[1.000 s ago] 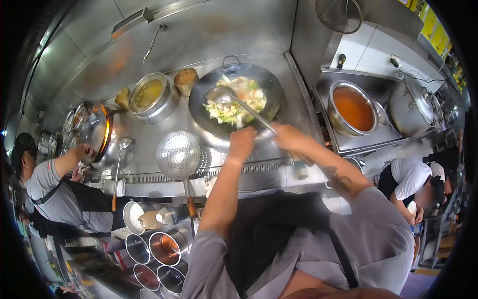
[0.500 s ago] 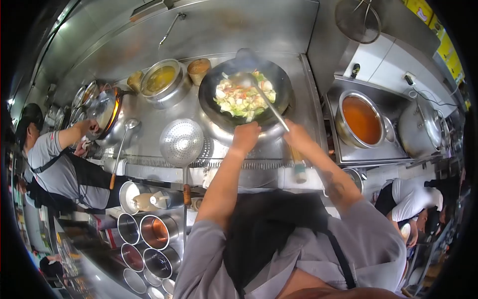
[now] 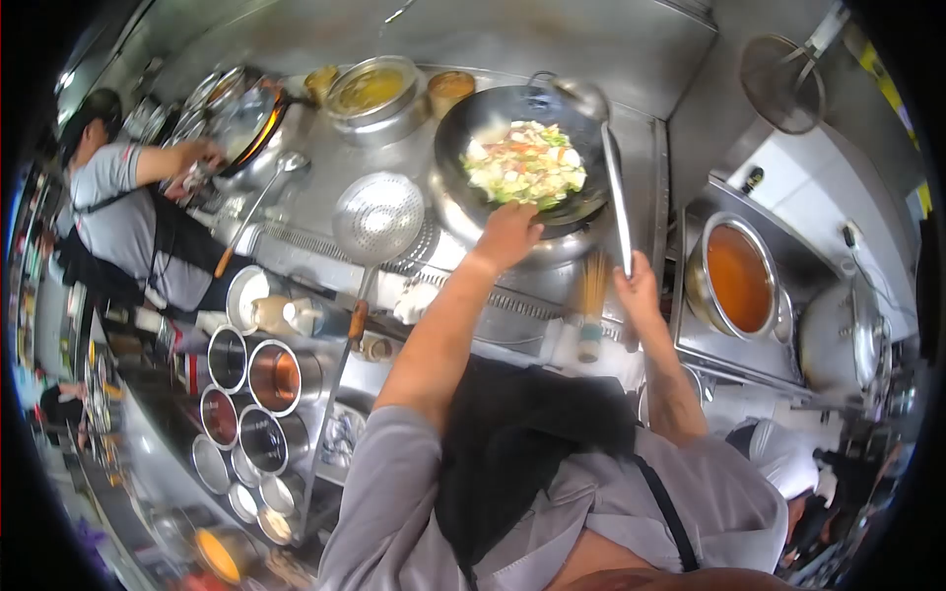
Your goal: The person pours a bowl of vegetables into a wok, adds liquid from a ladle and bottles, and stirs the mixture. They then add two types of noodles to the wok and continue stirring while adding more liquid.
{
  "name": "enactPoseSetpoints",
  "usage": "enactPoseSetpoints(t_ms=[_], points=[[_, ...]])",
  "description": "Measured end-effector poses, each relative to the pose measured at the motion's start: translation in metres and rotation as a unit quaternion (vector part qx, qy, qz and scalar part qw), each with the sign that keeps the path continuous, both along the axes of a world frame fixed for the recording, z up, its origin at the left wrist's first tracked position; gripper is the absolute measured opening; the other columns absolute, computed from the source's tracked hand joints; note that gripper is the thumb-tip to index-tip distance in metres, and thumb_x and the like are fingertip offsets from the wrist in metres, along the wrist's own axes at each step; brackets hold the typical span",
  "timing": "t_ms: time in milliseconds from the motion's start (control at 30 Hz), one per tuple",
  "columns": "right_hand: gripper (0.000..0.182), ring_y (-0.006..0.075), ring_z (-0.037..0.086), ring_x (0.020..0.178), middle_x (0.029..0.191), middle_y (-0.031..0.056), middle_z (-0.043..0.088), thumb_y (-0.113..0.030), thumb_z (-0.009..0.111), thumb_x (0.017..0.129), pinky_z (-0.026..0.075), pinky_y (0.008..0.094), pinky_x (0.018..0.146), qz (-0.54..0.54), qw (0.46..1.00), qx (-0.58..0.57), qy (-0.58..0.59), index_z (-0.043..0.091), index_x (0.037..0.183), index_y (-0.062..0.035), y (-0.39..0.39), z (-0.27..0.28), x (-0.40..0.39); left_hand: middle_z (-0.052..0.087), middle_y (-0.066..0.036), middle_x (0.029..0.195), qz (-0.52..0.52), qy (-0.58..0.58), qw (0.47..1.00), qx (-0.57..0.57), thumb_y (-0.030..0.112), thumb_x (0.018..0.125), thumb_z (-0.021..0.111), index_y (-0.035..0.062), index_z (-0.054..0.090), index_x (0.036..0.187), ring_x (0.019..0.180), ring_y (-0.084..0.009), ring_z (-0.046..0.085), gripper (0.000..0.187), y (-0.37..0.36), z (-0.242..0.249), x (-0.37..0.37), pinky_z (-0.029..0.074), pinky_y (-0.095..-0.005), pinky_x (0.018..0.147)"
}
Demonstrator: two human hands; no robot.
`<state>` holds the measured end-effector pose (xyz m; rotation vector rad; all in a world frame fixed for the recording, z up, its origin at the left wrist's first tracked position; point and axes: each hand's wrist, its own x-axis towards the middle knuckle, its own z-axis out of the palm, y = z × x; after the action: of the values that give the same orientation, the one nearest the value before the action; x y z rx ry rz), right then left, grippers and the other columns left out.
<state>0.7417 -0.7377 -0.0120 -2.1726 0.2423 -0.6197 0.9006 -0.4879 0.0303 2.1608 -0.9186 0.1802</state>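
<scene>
In the head view, a person in a grey shirt and black apron (image 3: 532,414) leans over a big dark wok (image 3: 455,148) on the metal stove (image 3: 296,133). The left arm reaches out long and nearly straight, up and a bit to the right. The left hand (image 3: 509,236) is at the wok's near edge, back of the hand up and fingers curled in a tight grip on the rim. The right arm is bent more and kept closer to the body. The right hand (image 3: 639,286) is lower and off to the right of the wok, with its fingers wrapped around the bottom end of a long metal ladle (image 3: 616,187). The ladle slants up and away from the hand, and its round bowl is by the wok's far right edge; one cannot tell if it touches. The chopped food (image 3: 527,163), white, green and orange bits, is in a heap inside the wok, just past the left hand. A bamboo brush (image 3: 591,305) is between the two arms, near the right hand. A round strainer (image 3: 379,219) full of holes is to the left of the left hand. Over to the right is a pot (image 3: 702,286) of orange liquid (image 3: 741,281).
</scene>
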Motion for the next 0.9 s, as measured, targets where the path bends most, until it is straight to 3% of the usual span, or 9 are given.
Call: enactPoseSetpoints(t_ms=[67, 233, 400, 533, 567, 633, 700, 833, 900], points=[[0.036, 0.0124, 0.054, 0.061, 0.08, 0.0005, 0.055, -0.007, 0.061, 0.086, 0.046, 0.0262, 0.056, 0.071, 0.985, 0.15, 0.052, 0.051, 0.12, -0.002, -0.009, 0.019, 0.005, 0.058, -0.022, 0.105, 0.012, -0.071, 0.994, -0.081, 0.016, 0.083, 0.066, -0.0006, 0.057, 0.109, 0.097, -0.0395, 0.057, 0.032, 0.012, 0.021, -0.025, 0.047, -0.0437, 0.083], [0.036, 0.0049, 0.039, 0.041, 0.064, -0.0023, 0.048, -0.013, 0.056, 0.088, 0.031, 0.0226, 0.034, 0.091, 0.944, 0.171, 0.268, 0.055, 0.123, -0.0038, -0.016, 0.088, 0.015, 0.059, -0.019, 0.105, 0.089, -0.016, 0.991, -0.102, 0.015, 0.084, 0.065, 0.0008, 0.055, 0.114, 0.094, -0.0362, 0.059, 0.034, 0.104, 0.016, -0.117, 0.049, -0.0424, 0.082], [0.029, 0.0085, 0.041, 0.038, 0.068, 0.0047, 0.051, -0.008, 0.055, 0.088, 0.032, 0.0262, 0.032, 0.092, 0.984, -0.016, 0.151, 0.055, 0.116, -0.0002, -0.086, -0.024, 0.075, 0.059, -0.015, 0.103, 0.322, 0.101, 0.929, -0.154, 0.015, 0.085, 0.066, 0.002, 0.055, 0.119, 0.086, -0.0246, 0.063, 0.038, 0.228, -0.042, -0.251, 0.051, -0.0352, 0.071], [0.014, 0.0075, 0.04, 0.04, 0.059, -0.0007, 0.044, -0.011, 0.056, 0.089, 0.033, 0.0245, 0.034, 0.067, 0.97, 0.124, 0.198, 0.053, 0.102, -0.0062, -0.032, 0.03, 0.076, 0.064, -0.01, 0.089, 0.612, 0.13, 0.767, -0.144, 0.014, 0.086, 0.066, 0.0025, 0.058, 0.114, 0.07, -0.017, 0.063, 0.031, 0.32, -0.105, -0.375, 0.052, -0.0312, 0.065], [0.016, 0.0075, 0.039, 0.039, 0.059, -0.0009, 0.044, -0.012, 0.056, 0.09, 0.033, 0.0241, 0.034, 0.068, 0.967, 0.163, 0.181, 0.052, 0.104, -0.007, -0.016, 0.042, 0.075, 0.065, -0.019, 0.098, 0.684, 0.163, 0.692, -0.164, 0.017, 0.086, 0.063, 0.0006, 0.061, 0.109, 0.093, -0.0315, 0.064, 0.028, 0.336, -0.091, -0.404, 0.05, -0.0387, 0.082], [0.017, 0.0076, 0.04, 0.04, 0.061, -0.0008, 0.045, -0.012, 0.055, 0.09, 0.032, 0.0238, 0.034, 0.067, 0.969, 0.167, 0.168, 0.052, 0.106, -0.0074, 0.008, 0.053, 0.083, 0.066, -0.013, 0.084, 0.774, 0.076, 0.609, -0.157, 0.014, 0.085, 0.063, -0.0004, 0.061, 0.103, 0.08, -0.0255, 0.065, 0.023, 0.396, -0.134, -0.466, 0.051, -0.0334, 0.071], [0.018, 0.0077, 0.04, 0.04, 0.062, -0.0007, 0.046, -0.012, 0.055, 0.091, 0.032, 0.0235, 0.034, 0.063, 0.972, 0.172, 0.151, 0.052, 0.109, -0.0078, 0.03, 0.058, 0.092, 0.064, -0.011, 0.081, 0.813, 0.091, 0.477, -0.32, 0.012, 0.085, 0.062, -0.0013, 0.06, 0.103, 0.074, -0.0193, 0.062, 0.022, 0.432, -0.123, -0.508, 0.05, -0.0313, 0.069], [0.021, 0.0081, 0.041, 0.041, 0.067, -0.0001, 0.048, -0.012, 0.055, 0.092, 0.033, 0.024, 0.034, 0.117, 0.962, 0.221, 0.108, 0.051, 0.111, -0.0068, 0.089, 0.072, 0.103, 0.059, -0.002, 0.073, 0.859, 0.025, 0.472, -0.199, 0.007, 0.085, 0.063, -0.0003, 0.057, 0.11, 0.067, -0.0097, 0.054, 0.026, 0.49, -0.119, -0.537, 0.046, -0.0269, 0.063], [0.02, 0.008, 0.042, 0.043, 0.067, -0.0001, 0.048, -0.012, 0.054, 0.092, 0.035, 0.0244, 0.036, 0.142, 0.95, 0.248, 0.124, 0.052, 0.111, -0.0071, 0.121, 0.075, 0.106, 0.062, -0.015, 0.091, 0.793, 0.026, 0.594, -0.128, 0.009, 0.082, 0.065, 0.0003, 0.057, 0.113, 0.08, -0.0271, 0.062, 0.033, 0.51, -0.103, -0.519, 0.05, -0.0371, 0.072]])
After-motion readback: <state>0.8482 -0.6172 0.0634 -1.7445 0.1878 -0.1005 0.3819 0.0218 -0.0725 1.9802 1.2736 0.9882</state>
